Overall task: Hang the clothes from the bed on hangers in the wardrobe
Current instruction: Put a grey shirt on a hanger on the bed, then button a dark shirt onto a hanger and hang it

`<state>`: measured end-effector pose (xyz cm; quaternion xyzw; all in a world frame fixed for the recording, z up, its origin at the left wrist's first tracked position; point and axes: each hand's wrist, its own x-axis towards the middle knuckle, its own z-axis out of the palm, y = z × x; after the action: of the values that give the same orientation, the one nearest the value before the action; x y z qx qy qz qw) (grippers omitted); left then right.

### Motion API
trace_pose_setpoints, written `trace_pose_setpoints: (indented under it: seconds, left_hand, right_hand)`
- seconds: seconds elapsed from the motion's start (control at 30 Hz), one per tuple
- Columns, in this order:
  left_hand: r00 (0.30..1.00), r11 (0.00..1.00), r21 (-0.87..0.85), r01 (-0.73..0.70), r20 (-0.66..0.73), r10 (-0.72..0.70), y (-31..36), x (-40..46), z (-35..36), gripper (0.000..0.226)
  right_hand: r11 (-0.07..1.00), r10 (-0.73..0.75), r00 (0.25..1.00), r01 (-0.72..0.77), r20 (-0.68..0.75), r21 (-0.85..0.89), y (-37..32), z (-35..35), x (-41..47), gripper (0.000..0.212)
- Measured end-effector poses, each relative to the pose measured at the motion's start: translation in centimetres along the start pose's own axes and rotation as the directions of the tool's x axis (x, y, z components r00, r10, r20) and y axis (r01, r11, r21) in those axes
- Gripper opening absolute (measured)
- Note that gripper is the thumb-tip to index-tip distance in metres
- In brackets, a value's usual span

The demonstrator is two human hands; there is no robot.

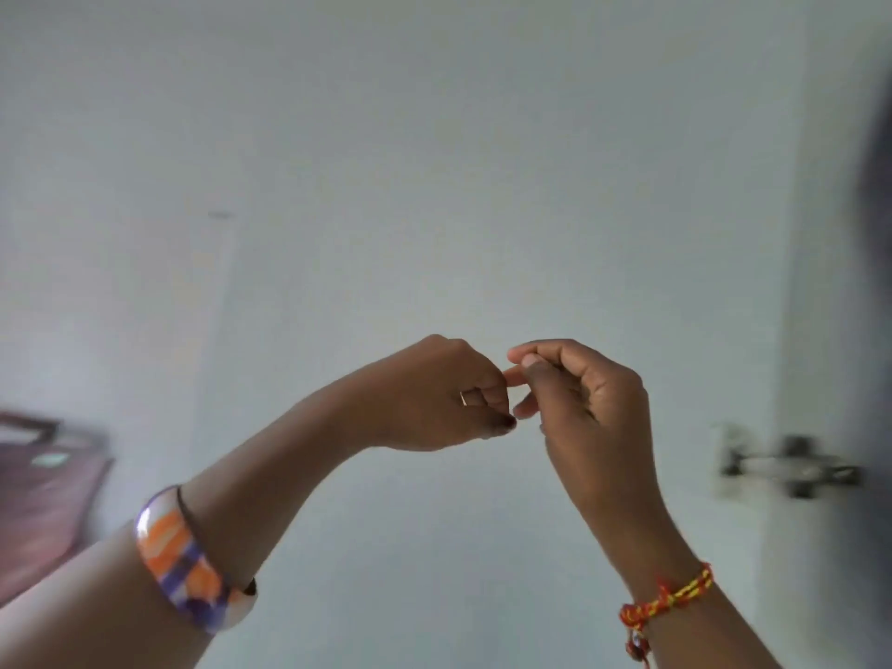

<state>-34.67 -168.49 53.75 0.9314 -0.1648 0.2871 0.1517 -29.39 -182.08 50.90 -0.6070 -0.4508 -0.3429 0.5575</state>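
Right now my left hand (449,403) and right hand (579,393) meet with curled fingertips touching, holding nothing I can see. No clothes or hangers show. Clothes should be light and floppy; I'd take the shoulders.

Both arms raised; left hand (434,398) & right hand (579,393) curled, fingers (519,374) touching, nothing held.

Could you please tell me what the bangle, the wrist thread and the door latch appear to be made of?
Bangle: probably glossy plastic or glass, orange and purple stripes with a bright sheen. Thread: twisted red and yellow cotton-like cord, matte, knotted. Latch: likely silvery metal, though blurred.
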Motion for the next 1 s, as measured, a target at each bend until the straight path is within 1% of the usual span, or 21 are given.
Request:
trace_pose_setpoints:
  seconds: [0.07,0.13,0.2,0.27,0.33,0.4,0.47,0.57,0.67,0.77,0.83,1.0]
  left_hand:
    - [0.991,0.993,0.027,0.119,0.053,-0.120,-3.9,-5.4,-0.1,0.006]
    - [0.964,0.968,0.074,0.238,0.100,-0.245,-8.1,-11.6,0.0,0.006]
    - [0.926,0.923,0.169,0.345,0.098,-0.364,-12.8,-18.6,0.2,0.005]
    - [0.871,0.854,0.248,0.457,0.071,-0.487,-18.0,-26.5,0.3,0.005]
    - [0.805,0.786,0.289,0.547,0.074,-0.588,-22.9,-34.6,0.5,0.003]
    - [0.728,0.707,0.344,0.619,0.088,-0.680,-27.5,-42.2,0.5,0.004]
    - [0.652,0.625,0.389,0.676,0.078,-0.754,-31.2,-48.9,-0.3,0.009]
    - [0.494,0.477,0.427,0.768,0.079,-0.866,-34.7,-56.9,-2.2,0.016]
    - [0.369,0.358,0.421,0.834,0.058,-0.928,-38.1,-62.7,-4.9,0.015]
    - [0.254,0.241,0.425,0.872,0.027,-0.967,-41.4,-67.1,-6.7,0.013]
    - [0.205,0.198,0.427,0.882,0.031,-0.978,-43.7,-69.1,-7.5,0.013]
    - [0.163,0.153,0.429,0.890,0.013,-0.987,-53.1,-72.2,-9.7,0.016]
  right_hand:
    - [0.992,0.067,0.984,-0.084,0.164,0.098,0.4,4.3,-3.2,0.019]
    - [0.980,0.084,0.931,-0.142,0.355,0.140,0.8,9.2,-6.7,0.020]
    - [0.969,0.067,0.846,-0.182,0.528,0.169,1.1,15.2,-10.7,0.020]
    - [0.946,0.034,0.754,-0.237,0.655,0.223,1.1,22.5,-15.3,0.024]
    - [0.927,-0.002,0.671,-0.278,0.741,0.254,0.8,30.8,-20.6,0.030]
    - [0.915,-0.036,0.583,-0.307,0.812,0.261,0.0,39.8,-25.8,0.027]
    - [0.898,-0.068,0.501,-0.347,0.863,0.272,-1.3,48.4,-29.8,0.019]
    - [0.892,-0.129,0.341,-0.370,0.931,0.259,-4.2,58.3,-34.0,0.016]
    - [0.903,-0.185,0.216,-0.349,0.959,0.252,-6.4,65.5,-35.8,0.016]
    - [0.919,-0.231,0.129,-0.295,0.964,0.260,-7.7,71.4,-37.0,0.016]
    - [0.927,-0.257,0.093,-0.258,0.962,0.273,-8.2,75.1,-37.8,0.017]
    - [0.929,-0.307,0.050,-0.202,0.950,0.310,-7.9,85.8,-38.0,0.018]
